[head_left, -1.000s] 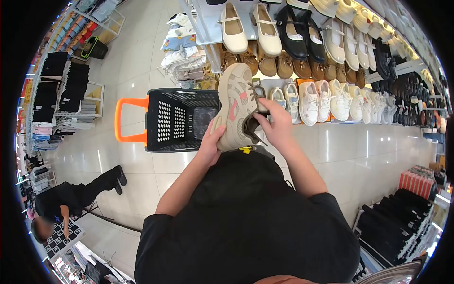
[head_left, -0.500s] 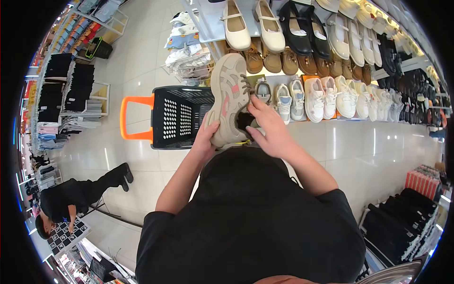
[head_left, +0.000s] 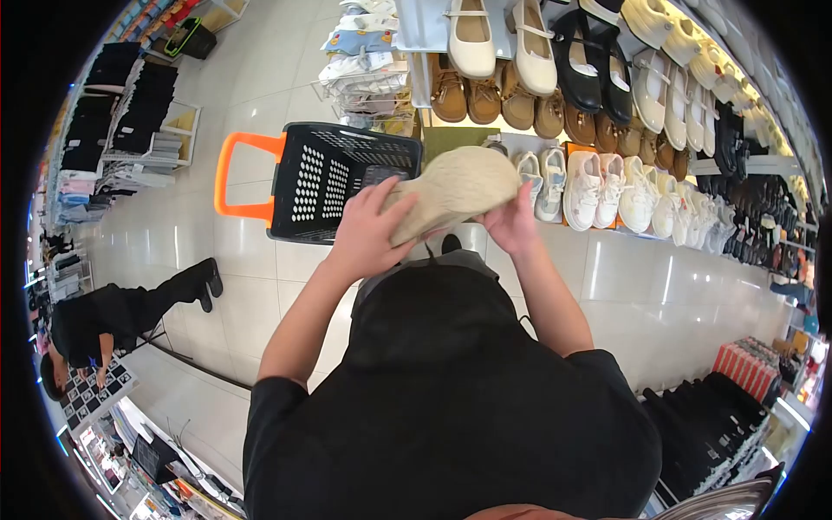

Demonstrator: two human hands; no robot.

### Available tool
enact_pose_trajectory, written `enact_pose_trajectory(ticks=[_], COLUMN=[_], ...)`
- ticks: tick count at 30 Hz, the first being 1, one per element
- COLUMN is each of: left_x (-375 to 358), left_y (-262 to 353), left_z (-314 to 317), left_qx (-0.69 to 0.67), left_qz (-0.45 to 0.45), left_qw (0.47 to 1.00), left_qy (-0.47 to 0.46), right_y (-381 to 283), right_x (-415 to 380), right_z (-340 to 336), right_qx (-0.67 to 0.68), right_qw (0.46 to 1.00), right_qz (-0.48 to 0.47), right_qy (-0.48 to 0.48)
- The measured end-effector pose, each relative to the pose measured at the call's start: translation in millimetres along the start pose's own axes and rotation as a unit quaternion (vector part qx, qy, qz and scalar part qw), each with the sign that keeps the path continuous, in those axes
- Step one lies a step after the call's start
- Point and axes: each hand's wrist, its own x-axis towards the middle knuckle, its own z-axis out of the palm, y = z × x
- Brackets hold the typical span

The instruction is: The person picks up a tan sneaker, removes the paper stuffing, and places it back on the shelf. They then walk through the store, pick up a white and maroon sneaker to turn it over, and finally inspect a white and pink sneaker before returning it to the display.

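A beige chunky sneaker [head_left: 452, 192] is turned over in front of me, its pale sole facing up. My left hand [head_left: 366, 232] grips its heel end from the left. My right hand [head_left: 513, 218] holds the toe end on the right, fingers curled under it. The shoe hangs above the near edge of a black shopping basket [head_left: 322, 186] with an orange handle, which stands on the tiled floor.
Shelves of shoes [head_left: 598, 95] run across the top right: cream flats, black flats, brown boots, white sneakers. Folded socks [head_left: 368, 61] hang beside them. Racks of dark clothing [head_left: 121, 113] stand at left. Another person in black [head_left: 113, 316] bends down at lower left.
The sneaker has been rotated from upright, side showing, to upside down with the sole up. Both hands shifted along it and kept their hold. The view tilted slightly.
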Motion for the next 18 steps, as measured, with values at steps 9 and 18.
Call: enact_pose_trajectory(ticks=[9,18], left_x=[-41,-75], left_y=[-82,-113], left_z=[31,78], left_qx=[-0.731,-0.785], left_qz=[-0.297,-0.418], left_qw=[0.583,0.447], left_qy=[-0.193,0.099], right_y=[-3,41], right_x=[26,0], right_z=[-9,-85], right_qx=[-0.453,-0.087], right_qw=[0.890,0.963], right_qz=[0.036,0.253], right_qy=[-0.042,0.021])
